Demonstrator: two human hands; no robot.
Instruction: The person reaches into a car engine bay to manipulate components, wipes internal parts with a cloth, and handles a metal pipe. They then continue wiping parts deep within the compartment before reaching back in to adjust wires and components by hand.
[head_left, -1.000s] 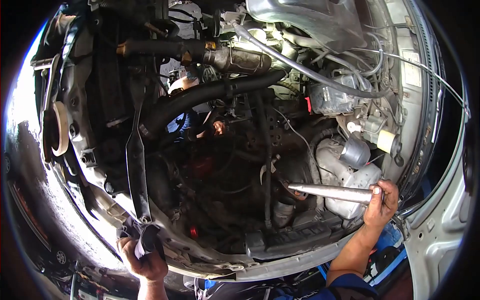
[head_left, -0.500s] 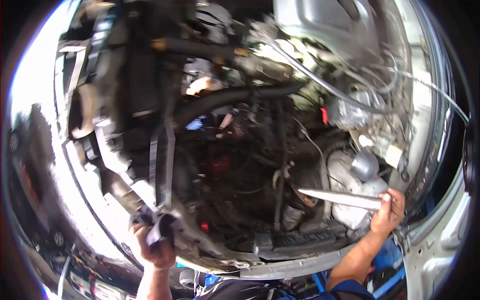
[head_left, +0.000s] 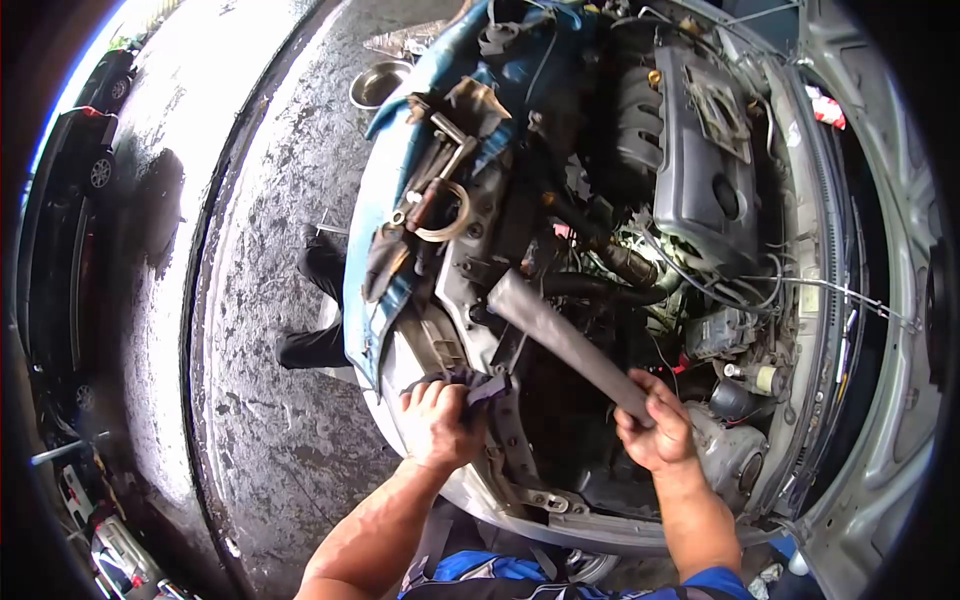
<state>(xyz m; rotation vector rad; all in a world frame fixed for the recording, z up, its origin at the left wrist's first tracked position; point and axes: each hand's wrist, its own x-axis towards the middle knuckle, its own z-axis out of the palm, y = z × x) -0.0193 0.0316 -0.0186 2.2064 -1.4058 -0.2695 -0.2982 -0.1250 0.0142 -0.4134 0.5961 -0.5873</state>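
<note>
My right hand (head_left: 660,420) is wrapped round the lower end of a long grey metal bar (head_left: 565,345), which slants up and left over the engine bay. Bunched in my left hand (head_left: 440,425) is a dark cloth (head_left: 475,388), resting at the car's front edge beside the headlight area. Under the bar lies the dark gap of the engine bay. A grey engine cover (head_left: 690,190) sits beyond it, and a black hose (head_left: 600,288) passes near the bar's upper part.
Tools (head_left: 435,195) and a tape roll (head_left: 450,222) lie on the blue-covered front edge. Behind it are a metal bowl (head_left: 378,86) and a person's dark-clothed legs (head_left: 315,349). The raised hood (head_left: 900,200) is at right; parked cars (head_left: 60,250) are at far left.
The view has shifted, showing more floor and the front edge. The bar, pointing left before, now slants up and left. Both hands appear nearer the middle, still holding the bar and cloth.
</note>
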